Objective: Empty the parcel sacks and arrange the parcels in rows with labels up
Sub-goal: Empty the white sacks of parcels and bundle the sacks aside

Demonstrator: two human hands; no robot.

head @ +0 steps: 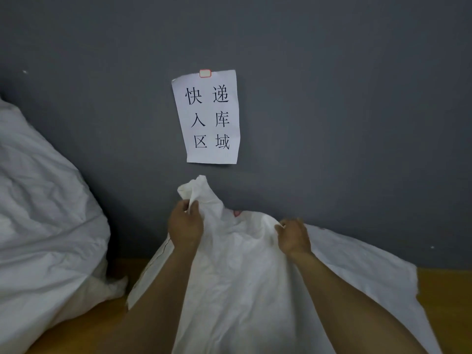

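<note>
Now both hands on one white sack (242, 277) lying on the wooden floor (447, 302) against the grey wall (332, 98). Left hand (185, 226) pinches the bunched sack corner, lifted; right hand (293, 236) grips the upper edge. Second full sack (46, 213) stands left, just beside. Paper sign (207, 118) taped above. Parcels hidden.

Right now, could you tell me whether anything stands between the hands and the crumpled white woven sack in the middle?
Nothing visible does: the left hand and right hand both grip the crumpled white woven sack at its bunched top edge.
</note>
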